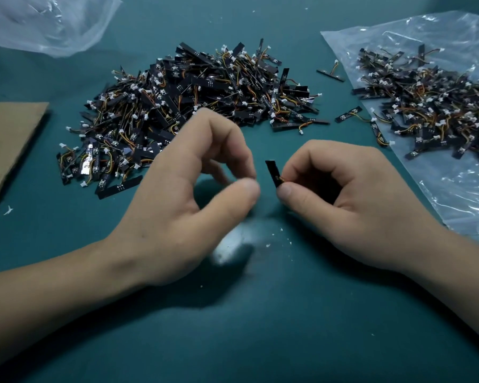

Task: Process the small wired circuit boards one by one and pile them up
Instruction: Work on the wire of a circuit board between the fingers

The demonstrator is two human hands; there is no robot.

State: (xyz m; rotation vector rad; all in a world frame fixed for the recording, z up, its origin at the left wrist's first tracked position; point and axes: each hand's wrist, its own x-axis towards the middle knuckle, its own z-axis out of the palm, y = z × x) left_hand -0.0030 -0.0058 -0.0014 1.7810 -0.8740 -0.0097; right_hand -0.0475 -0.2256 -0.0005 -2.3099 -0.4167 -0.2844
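Pinched between the thumb and forefinger of the right hand [351,200] is 1 small black circuit board [273,172]. It is held by its lower end and stands nearly upright, leaning a little left, clear of the green table [260,341]. A trace of orange wire shows right at the pinch; the fingers cover the rest of it.

At 9 o'clock from the board, just beside it but apart, the left hand [188,194] curls its thumb and forefinger into a ring, tips almost meeting. The fingers are blurred, and I cannot tell whether anything sits between them.

At 6 o'clock a few white crumbs [268,245] lie on the cloth by a pale patch of glare.

From 10 to 12 o'clock, behind the left knuckles, spreads the big heap of wired boards [188,106], black strips tangled with orange and yellow leads and white plugs; the left hand hides its near edge. At 1 o'clock 2 stray boards [331,71] [349,113] lie by themselves. At 2 o'clock a second heap [432,106] lies on a flattened clear plastic bag [454,189].

At 9 o'clock, at the table's left edge, lies a brown paper sheet [9,139], and at 10 o'clock, well back, a crumpled clear bag [47,23].
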